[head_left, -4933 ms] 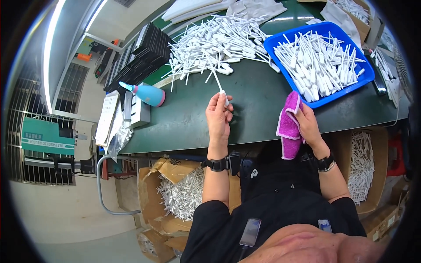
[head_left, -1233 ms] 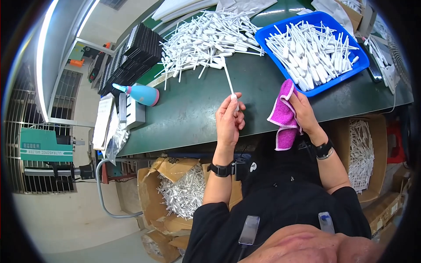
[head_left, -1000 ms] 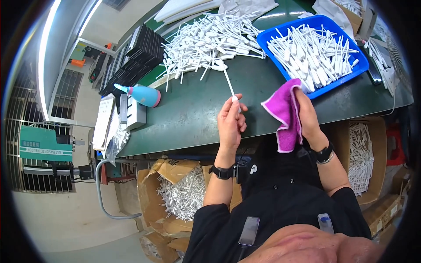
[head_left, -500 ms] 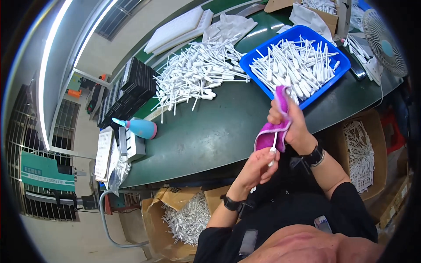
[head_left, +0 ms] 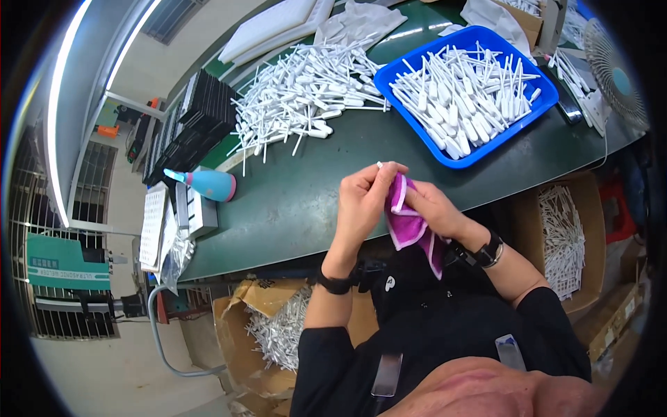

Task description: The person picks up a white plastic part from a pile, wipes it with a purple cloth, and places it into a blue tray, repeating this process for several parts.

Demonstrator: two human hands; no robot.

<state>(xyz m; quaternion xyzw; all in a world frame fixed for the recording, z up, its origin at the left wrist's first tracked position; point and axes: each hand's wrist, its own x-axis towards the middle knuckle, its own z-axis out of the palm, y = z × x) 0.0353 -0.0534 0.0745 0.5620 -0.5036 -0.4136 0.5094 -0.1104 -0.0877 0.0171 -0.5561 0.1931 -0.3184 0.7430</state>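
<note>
Both hands meet over the front part of the green table, between the loose pile and the blue tray. My left hand [head_left: 363, 205] is closed round a white plastic stick [head_left: 380, 165]; only a small white end shows above the fingers, the rest is hidden. My right hand [head_left: 436, 210] grips a purple cloth [head_left: 408, 226] with a pale edge, pinched close against the left fingers, its corners hanging down. Beyond the right hand, a blue tray [head_left: 458, 163] holds many white sticks [head_left: 455, 97] with thicker handle ends.
More white sticks [head_left: 306, 90] lie heaped on the green table [head_left: 292, 201]. A blue squeeze bottle [head_left: 212, 185] and black stacked trays [head_left: 198, 121] stand left. Cardboard boxes of white pieces sit below, left [head_left: 229, 333] and right [head_left: 590, 236]. A fan [head_left: 615, 73] is at far right.
My right hand with the cloth has come down and left from the tray's edge. My left hand has moved up and left, and the stick's handle and rod are now mostly covered.
</note>
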